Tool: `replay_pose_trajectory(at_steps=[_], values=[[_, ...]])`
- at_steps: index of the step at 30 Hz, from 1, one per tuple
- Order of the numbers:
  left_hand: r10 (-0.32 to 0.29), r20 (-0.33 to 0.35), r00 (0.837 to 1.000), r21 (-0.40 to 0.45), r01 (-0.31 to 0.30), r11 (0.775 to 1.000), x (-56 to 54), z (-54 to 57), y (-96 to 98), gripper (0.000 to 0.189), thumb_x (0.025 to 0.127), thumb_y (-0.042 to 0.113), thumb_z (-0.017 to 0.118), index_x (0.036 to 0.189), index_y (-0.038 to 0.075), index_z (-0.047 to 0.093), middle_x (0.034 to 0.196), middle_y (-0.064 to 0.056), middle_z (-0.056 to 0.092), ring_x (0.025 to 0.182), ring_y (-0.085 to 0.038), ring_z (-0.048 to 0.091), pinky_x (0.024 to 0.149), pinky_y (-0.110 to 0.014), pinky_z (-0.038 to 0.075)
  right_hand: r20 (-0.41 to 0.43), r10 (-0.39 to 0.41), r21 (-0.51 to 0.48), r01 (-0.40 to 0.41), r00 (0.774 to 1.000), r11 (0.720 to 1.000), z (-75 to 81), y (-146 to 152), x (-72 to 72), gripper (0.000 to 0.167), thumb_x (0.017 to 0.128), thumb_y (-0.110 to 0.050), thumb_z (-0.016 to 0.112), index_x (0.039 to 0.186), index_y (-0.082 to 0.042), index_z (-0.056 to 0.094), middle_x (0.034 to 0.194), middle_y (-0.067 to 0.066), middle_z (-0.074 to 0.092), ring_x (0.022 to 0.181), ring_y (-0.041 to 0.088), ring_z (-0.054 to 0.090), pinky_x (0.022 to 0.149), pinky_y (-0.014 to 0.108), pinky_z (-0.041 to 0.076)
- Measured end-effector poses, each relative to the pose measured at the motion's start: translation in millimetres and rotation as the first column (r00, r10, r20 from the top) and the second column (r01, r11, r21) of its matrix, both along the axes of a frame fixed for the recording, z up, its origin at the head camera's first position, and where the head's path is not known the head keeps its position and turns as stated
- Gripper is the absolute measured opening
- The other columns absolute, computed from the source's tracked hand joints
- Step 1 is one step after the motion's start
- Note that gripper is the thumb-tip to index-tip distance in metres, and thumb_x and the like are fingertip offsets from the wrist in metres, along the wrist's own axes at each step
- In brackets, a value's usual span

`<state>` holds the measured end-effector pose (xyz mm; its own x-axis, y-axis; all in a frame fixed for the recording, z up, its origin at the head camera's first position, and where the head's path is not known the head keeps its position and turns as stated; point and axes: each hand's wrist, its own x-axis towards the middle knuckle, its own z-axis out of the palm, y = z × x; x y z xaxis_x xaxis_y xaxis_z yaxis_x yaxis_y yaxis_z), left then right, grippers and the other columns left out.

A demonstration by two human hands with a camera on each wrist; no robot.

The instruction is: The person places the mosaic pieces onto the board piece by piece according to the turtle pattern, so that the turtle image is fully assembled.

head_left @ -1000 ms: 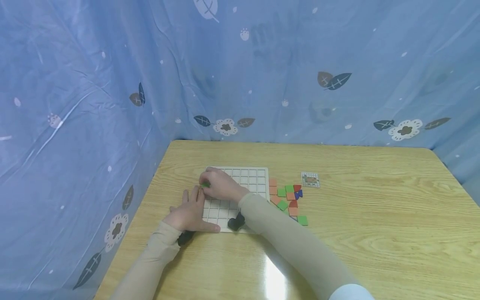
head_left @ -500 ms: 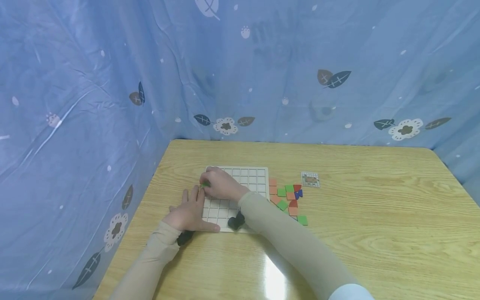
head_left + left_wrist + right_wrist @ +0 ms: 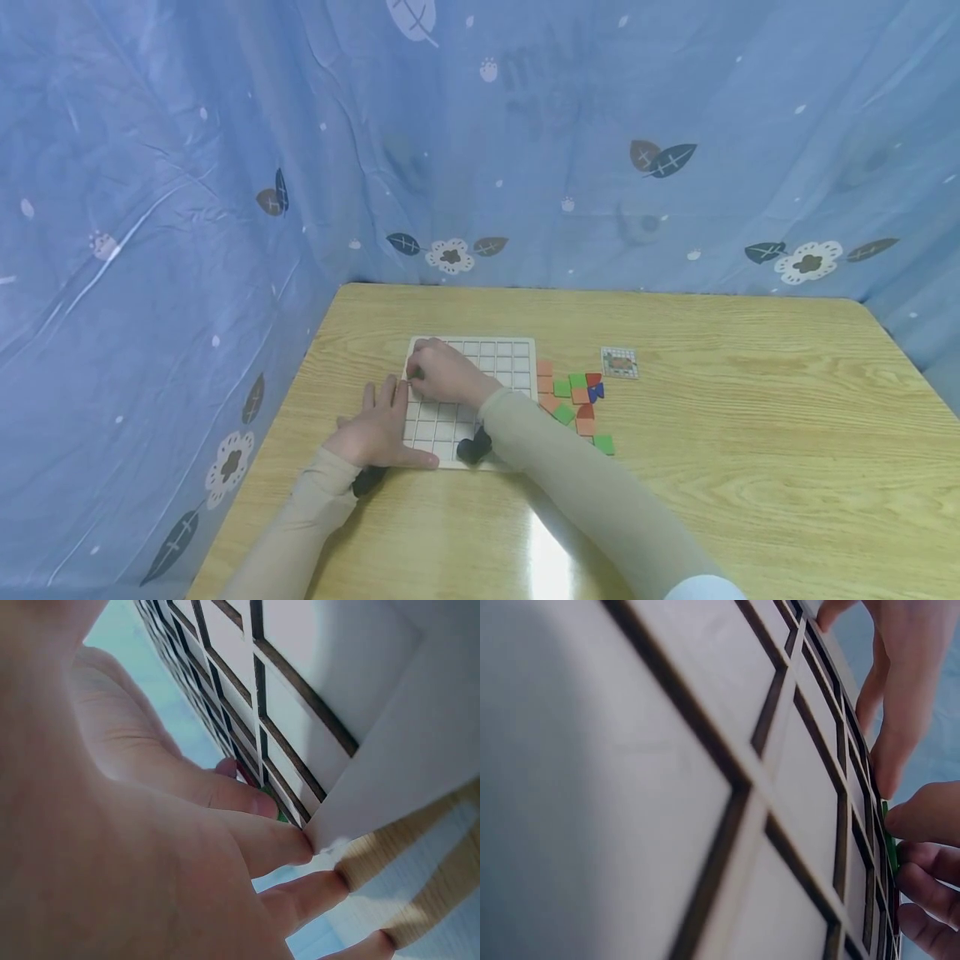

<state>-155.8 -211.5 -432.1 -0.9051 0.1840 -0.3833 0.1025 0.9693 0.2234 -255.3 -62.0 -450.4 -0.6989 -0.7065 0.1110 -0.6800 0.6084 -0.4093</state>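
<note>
A white grid board [image 3: 517, 362] with raised ridges lies on the wooden table. My left hand [image 3: 375, 429] rests with fingers spread along its left side, thumb on the near rim. Over the upper left cells, my right hand [image 3: 446, 371] pinches a thin green tile [image 3: 890, 840] between thumb and fingers, close against the grid. That tile's edge also shows in the left wrist view, by the thumb. A sliver of a red piece [image 3: 244, 774] appears beside it there, mostly hidden by the right fingers.
Right of the board lie several loose tiles: orange squares [image 3: 545, 368], green squares [image 3: 603, 444], red rounded pieces [image 3: 586, 412] and blue pieces [image 3: 596, 392]. Behind them is a small pattern card [image 3: 619, 363]. A blue patterned curtain [image 3: 525, 167] borders the table [image 3: 750, 417] behind and at left.
My right hand has shifted very slightly right and the green tile shows less beneath its fingers. My left hand stays in place on the board.
</note>
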Motion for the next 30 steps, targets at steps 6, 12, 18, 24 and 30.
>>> replay_pose_trajectory(at_steps=[6,12,18,24,30], values=[[0.001,-0.004,1.0,0.002,-0.001,1.0,0.5,0.8,-0.2,0.14,0.07,0.076,0.082,0.164,-0.004,0.014,0.171,-0.03,0.008,0.153,-0.062,0.011,0.091,-0.093,0.029,0.024,0.007,-0.066,-0.005,1.0,0.998,0.1,6.4,-1.1,0.016,0.096,-0.012,0.071,0.109,-0.011,0.081,0.109,0.002,0.073,0.11,0.019,0.066,0.102,0.031,0.053],[0.005,-0.017,1.0,-0.005,-0.006,1.0,0.6,1.0,0.6,0.142,0.068,0.077,0.082,0.164,-0.003,0.015,0.171,-0.03,0.012,0.153,-0.061,0.013,0.092,-0.093,0.03,0.09,-0.053,-0.12,0.063,0.995,0.991,1.9,28.8,-3.9,0.021,0.097,-0.011,0.066,0.113,-0.012,0.079,0.112,0.0,0.071,0.111,0.017,0.066,0.101,0.033,0.054],[0.01,-0.018,1.0,-0.002,-0.01,1.0,0.9,1.2,1.4,0.141,0.067,0.075,0.084,0.164,-0.003,0.017,0.171,-0.029,0.013,0.153,-0.061,0.013,0.091,-0.093,0.03,0.123,-0.143,-0.115,0.157,0.982,0.981,12.5,61.0,-3.0,0.023,0.096,-0.011,0.069,0.117,-0.009,0.077,0.115,0.004,0.071,0.113,0.022,0.067,0.101,0.038,0.054],[0.014,-0.014,1.0,-0.005,-0.014,1.0,0.6,1.4,1.8,0.141,0.067,0.076,0.084,0.164,-0.003,0.017,0.171,-0.029,0.013,0.153,-0.061,0.012,0.092,-0.093,0.029,0.137,-0.233,-0.088,0.246,0.963,0.965,18.0,94.2,2.2,0.025,0.096,-0.014,0.071,0.12,-0.008,0.076,0.117,0.005,0.071,0.112,0.024,0.067,0.099,0.04,0.055],[0.019,-0.01,1.0,0.006,-0.019,1.0,0.8,2.1,1.7,0.142,0.067,0.075,0.085,0.164,-0.004,0.017,0.171,-0.029,0.012,0.153,-0.061,0.011,0.093,-0.093,0.027,0.17,-0.261,-0.101,0.28,0.95,0.955,21.0,129.6,13.8,0.029,0.096,-0.014,0.068,0.123,-0.006,0.075,0.123,0.009,0.07,0.112,0.027,0.066,0.098,0.045,0.055]])
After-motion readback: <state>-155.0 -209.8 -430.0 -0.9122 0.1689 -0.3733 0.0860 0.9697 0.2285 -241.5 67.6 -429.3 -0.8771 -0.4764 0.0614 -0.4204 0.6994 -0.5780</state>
